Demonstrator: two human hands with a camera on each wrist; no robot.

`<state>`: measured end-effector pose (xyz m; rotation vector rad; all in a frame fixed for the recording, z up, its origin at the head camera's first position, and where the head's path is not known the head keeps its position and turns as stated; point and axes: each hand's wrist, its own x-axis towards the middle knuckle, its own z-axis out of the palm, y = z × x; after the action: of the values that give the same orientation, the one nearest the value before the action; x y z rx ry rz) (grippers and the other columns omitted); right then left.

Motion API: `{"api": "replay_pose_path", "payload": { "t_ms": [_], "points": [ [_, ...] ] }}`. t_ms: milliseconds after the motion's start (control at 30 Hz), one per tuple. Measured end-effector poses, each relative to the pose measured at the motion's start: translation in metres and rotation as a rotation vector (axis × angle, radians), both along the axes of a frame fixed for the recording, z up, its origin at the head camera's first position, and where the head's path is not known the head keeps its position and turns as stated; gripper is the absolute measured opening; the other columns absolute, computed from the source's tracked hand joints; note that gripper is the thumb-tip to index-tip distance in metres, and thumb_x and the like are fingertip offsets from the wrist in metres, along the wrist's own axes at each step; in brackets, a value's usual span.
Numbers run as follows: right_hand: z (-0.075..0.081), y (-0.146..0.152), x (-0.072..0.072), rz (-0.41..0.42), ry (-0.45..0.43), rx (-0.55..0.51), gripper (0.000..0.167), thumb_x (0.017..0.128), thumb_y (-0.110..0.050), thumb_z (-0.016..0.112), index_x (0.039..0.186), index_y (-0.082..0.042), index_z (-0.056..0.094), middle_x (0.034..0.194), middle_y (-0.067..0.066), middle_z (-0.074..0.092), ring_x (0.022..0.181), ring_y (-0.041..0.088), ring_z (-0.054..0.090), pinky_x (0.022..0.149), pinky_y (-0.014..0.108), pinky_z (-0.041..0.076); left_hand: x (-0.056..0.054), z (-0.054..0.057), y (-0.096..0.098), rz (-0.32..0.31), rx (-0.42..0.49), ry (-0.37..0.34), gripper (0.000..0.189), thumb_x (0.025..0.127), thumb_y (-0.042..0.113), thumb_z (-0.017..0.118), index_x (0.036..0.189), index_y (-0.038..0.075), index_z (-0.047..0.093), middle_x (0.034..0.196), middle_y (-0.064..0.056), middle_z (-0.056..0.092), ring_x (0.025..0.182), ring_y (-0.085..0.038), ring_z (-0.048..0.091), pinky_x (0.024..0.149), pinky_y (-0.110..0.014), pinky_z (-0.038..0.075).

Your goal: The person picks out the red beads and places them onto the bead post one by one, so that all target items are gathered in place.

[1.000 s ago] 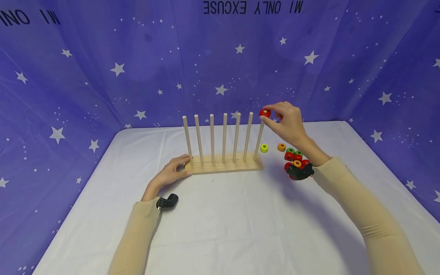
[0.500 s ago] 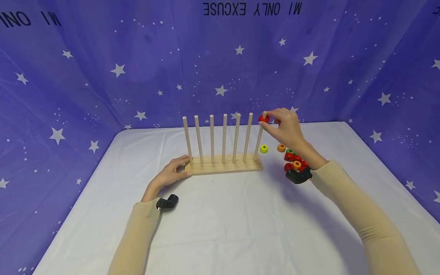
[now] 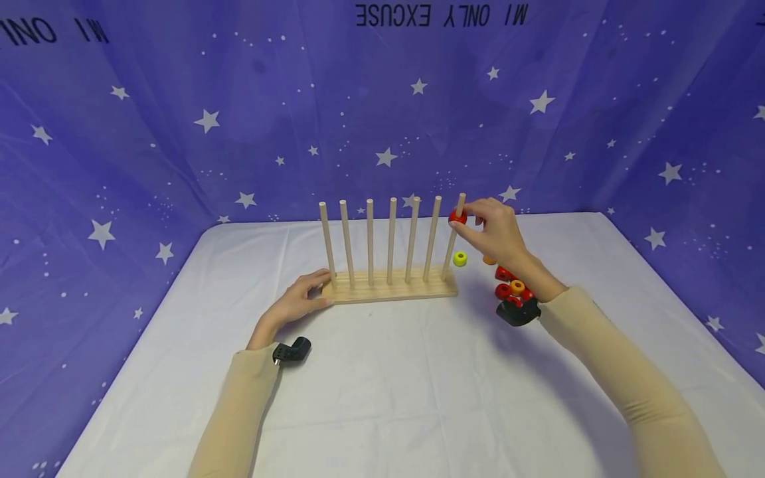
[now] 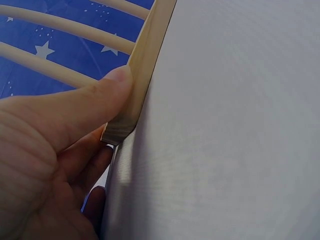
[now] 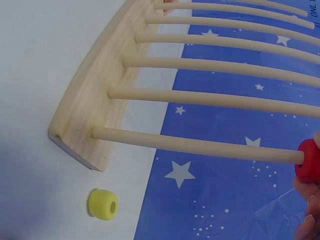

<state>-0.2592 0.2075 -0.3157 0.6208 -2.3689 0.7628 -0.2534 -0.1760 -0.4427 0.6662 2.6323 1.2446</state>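
A wooden peg rack with several upright pegs stands on the white-covered table. My right hand pinches a red bead between thumb and fingers. The bead is threaded on the rightmost peg, a little below its top; the right wrist view shows the peg entering the hole of the red bead. My left hand grips the left end of the rack's base. In the left wrist view the thumb presses the near side of the base while other fingers lie behind it.
A yellow bead lies on the table just right of the base. Farther right an orange bead and a cluster of red and orange beads are partly hidden by my right wrist. A purple star-patterned curtain hangs behind the table.
My right hand has moved down with the red bead, from the tip of the rightmost peg to lower on it, so the peg's top now sticks out above. The left hand stays put.
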Motion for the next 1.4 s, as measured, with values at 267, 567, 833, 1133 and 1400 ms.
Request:
{"api": "replay_pose_path", "payload": {
  "t_ms": [267, 567, 833, 1133, 1400],
  "points": [
    [-0.006, 0.004, 0.002, -0.016, -0.004, 0.015, 0.020, 0.079, -0.020, 0.075, 0.092, -0.005, 0.072, 0.083, 0.013, 0.070, 0.068, 0.022, 0.049, 0.060, 0.026, 0.036, -0.005, 0.005, 0.004, 0.016, -0.037, 0.022, 0.060, 0.086, 0.012, 0.065, 0.138, -0.004, 0.041, 0.151, -0.024, 0.030, 0.139, -0.044, 0.025, 0.115, -0.056, 0.019],
    [-0.019, 0.004, -0.001, -0.004, -0.003, 0.046, 0.019, 0.078, -0.020, 0.075, 0.091, -0.006, 0.073, 0.079, 0.010, 0.069, 0.069, 0.020, 0.050, 0.060, 0.026, 0.038, -0.004, 0.005, 0.002, 0.014, -0.025, 0.011, 0.060, 0.086, 0.012, 0.065, 0.138, -0.005, 0.041, 0.150, -0.024, 0.030, 0.139, -0.045, 0.024, 0.116, -0.056, 0.018],
    [-0.032, 0.005, -0.001, 0.003, -0.026, 0.080, 0.018, 0.077, -0.021, 0.076, 0.089, -0.007, 0.074, 0.078, 0.009, 0.070, 0.070, 0.025, 0.054, 0.060, 0.027, 0.040, -0.003, 0.002, 0.003, 0.011, -0.019, 0.017, 0.059, 0.086, 0.011, 0.065, 0.137, -0.006, 0.042, 0.150, -0.025, 0.031, 0.138, -0.045, 0.026, 0.115, -0.056, 0.020],
    [-0.042, 0.002, -0.001, 0.023, -0.075, 0.107, 0.015, 0.077, -0.018, 0.076, 0.085, -0.007, 0.074, 0.081, 0.010, 0.072, 0.071, 0.025, 0.057, 0.061, 0.027, 0.042, -0.001, -0.001, 0.000, 0.022, -0.022, 0.018, 0.060, 0.086, 0.013, 0.065, 0.137, -0.006, 0.041, 0.150, -0.025, 0.031, 0.138, -0.045, 0.025, 0.115, -0.056, 0.021],
    [-0.055, 0.002, -0.002, 0.012, -0.163, 0.146, 0.019, 0.079, -0.023, 0.075, 0.088, -0.006, 0.074, 0.087, 0.012, 0.073, 0.071, 0.025, 0.058, 0.061, 0.027, 0.044, 0.001, -0.001, -0.001, 0.032, -0.020, 0.018, 0.060, 0.086, 0.013, 0.066, 0.137, -0.005, 0.042, 0.150, -0.024, 0.032, 0.138, -0.045, 0.025, 0.115, -0.057, 0.020]
  ]
}}
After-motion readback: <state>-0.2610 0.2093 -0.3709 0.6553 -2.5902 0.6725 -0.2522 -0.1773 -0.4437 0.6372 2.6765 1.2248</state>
